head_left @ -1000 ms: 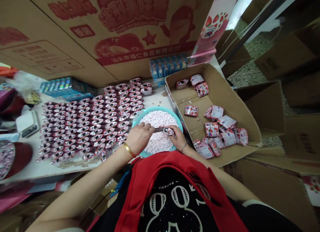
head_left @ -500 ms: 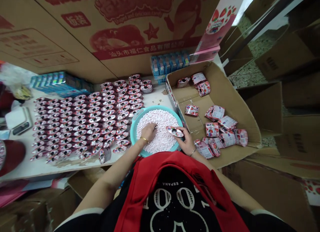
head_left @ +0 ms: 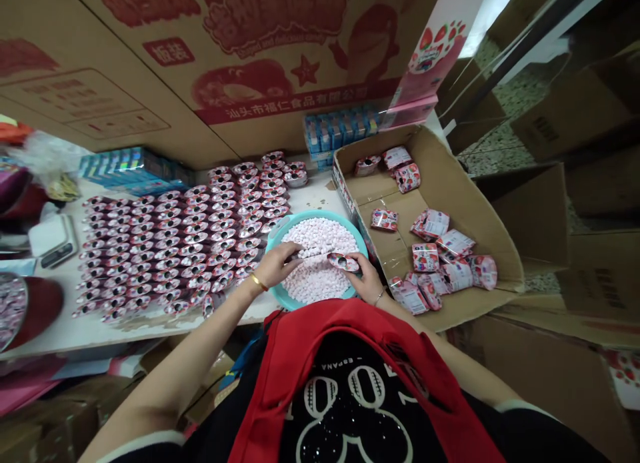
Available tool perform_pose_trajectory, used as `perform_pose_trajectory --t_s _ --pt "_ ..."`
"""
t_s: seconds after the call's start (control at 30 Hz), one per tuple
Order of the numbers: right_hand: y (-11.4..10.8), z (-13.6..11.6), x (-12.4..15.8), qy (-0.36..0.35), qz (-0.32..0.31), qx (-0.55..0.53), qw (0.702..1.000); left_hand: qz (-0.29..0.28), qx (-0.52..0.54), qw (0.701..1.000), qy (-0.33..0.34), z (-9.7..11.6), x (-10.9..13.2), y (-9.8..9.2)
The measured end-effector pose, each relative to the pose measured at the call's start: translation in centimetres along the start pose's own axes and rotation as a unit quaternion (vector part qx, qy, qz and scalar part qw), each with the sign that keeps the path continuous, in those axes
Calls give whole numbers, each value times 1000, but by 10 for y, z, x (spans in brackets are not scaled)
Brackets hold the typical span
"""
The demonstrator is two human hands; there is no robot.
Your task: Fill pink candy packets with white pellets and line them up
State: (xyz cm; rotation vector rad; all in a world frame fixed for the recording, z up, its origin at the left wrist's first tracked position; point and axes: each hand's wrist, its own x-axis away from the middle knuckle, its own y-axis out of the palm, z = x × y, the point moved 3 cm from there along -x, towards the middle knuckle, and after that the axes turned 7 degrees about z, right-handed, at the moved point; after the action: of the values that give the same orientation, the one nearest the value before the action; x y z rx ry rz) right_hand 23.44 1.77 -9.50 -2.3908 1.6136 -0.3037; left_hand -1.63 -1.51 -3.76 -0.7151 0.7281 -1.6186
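A turquoise basin (head_left: 275, 235) full of small white-pink candies (head_left: 320, 233) stands in front of me. My right hand (head_left: 369, 281) is closed on a pink-and-red candy pouch (head_left: 343, 262) over the basin's right part, its oval top facing up. Over the left side of the basin is my left hand (head_left: 277, 263), its fingers drawn together and pointing at the pouch. A thin pale line runs from those fingertips toward the pouch; whether the hand holds something there I cannot make out. Left of the basin, upright pouches (head_left: 195, 240) with dark round openings stand in tight rows.
At right, an open cardboard tray (head_left: 395, 216) holds several closed pouches (head_left: 430, 256). Blue packs (head_left: 340, 131) line the back against large cartons (head_left: 280, 56). A small white scale (head_left: 53, 240) and a red bucket (head_left: 43, 310) stand at far left.
My left hand has moved left and slightly back out of the candies toward the basin's left rim. My right hand has shifted slightly left with the pouch. The view has turned slightly.
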Motion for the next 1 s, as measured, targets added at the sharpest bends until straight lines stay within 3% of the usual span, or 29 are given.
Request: perform_pose_trajectory --t_s 0.13,0.37,0.47,0.67,0.87,0.93,1.0 --pt "8 -7 -10 -29 8 -1 1000 -53 -93 994 23 29 -1 -24" --pt "17 -13 -18 -64 -9 4 998 -77 -270 960 -6 89 -15 -25" --pt "18 -10 -17 -59 -12 -6 998 -88 -281 956 -2 101 -16 -31" --pt "18 -23 -20 -31 15 -56 998 -27 -143 989 26 82 -25 -53" --pt "7 -57 -70 -71 31 -62 995 -37 -90 988 118 51 -84 -39" --pt "-12 -51 -96 -73 100 -26 992 -5 -97 988 116 30 -112 -41" --pt "-41 -29 -119 -41 202 33 978 41 -123 988 83 -1 -138 -45"
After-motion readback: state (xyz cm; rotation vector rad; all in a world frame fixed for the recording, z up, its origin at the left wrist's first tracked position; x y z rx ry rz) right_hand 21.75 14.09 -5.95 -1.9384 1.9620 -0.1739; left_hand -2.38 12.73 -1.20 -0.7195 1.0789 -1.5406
